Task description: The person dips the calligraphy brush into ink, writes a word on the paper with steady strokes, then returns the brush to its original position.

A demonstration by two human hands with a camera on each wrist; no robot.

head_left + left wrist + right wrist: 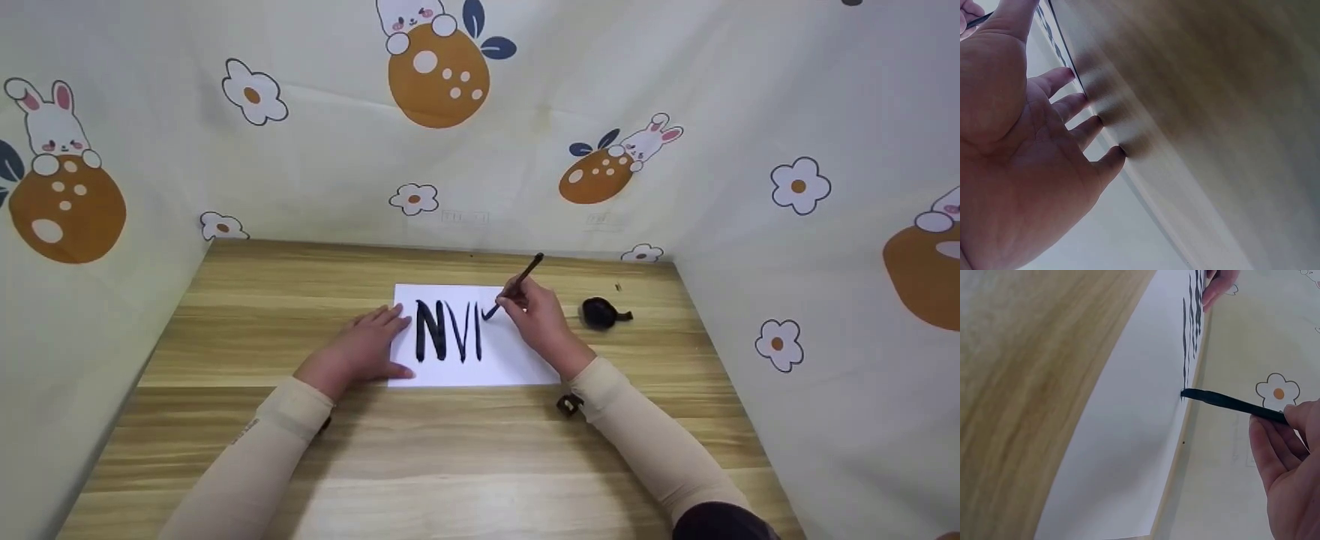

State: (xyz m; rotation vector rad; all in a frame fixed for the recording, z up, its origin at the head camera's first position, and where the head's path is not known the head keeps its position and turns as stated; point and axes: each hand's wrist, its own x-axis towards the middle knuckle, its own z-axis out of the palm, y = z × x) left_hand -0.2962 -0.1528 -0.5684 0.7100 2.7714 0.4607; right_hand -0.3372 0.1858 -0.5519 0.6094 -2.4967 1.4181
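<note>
A white sheet of paper [517, 367] lies on the wooden table, bearing bold black strokes [430, 331] that read N, V and an upright line. My right hand [541, 315] pinches a slim dark brush [523, 276] between thumb and fingers. The brush slants up and right, its dark tip at a short stroke just right of the upright line. In the right wrist view, the brush tip [1188, 393] meets the paper [1123, 416]. My left hand [364, 349] rests with spread fingers at the paper's left edge, palm seen in the left wrist view.
Right of the paper stands a round black container [598, 313] with a short stub on its side. A small dark mark [618, 286] lies behind it. Pale fabric walls [322, 150] printed with rabbits and flowers enclose the table [450, 457] at the back and sides.
</note>
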